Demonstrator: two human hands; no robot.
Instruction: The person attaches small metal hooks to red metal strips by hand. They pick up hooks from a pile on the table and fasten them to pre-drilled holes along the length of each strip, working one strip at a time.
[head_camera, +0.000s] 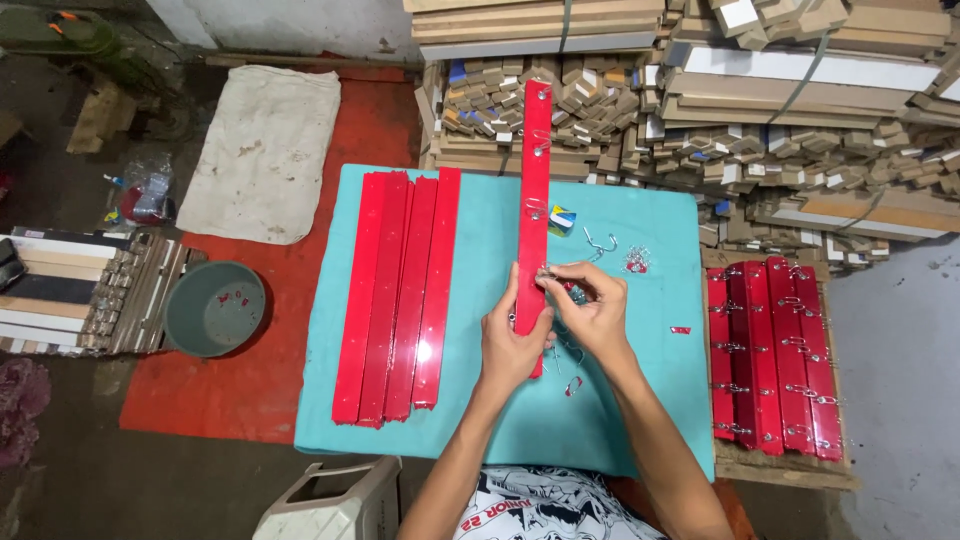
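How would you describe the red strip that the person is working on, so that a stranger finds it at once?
Find the turquoise table. One long red strip lies alone along its middle, under the left hand and right hand. Unlike the stacked red strips to its left, it carries metal hooks.

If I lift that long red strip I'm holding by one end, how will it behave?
The red strip looks rigid: it lies dead straight, overhanging the teal table. Its glossy face may be slippery. The metal hooks along it would probably dangle. Left hand and right hand hold its near end.
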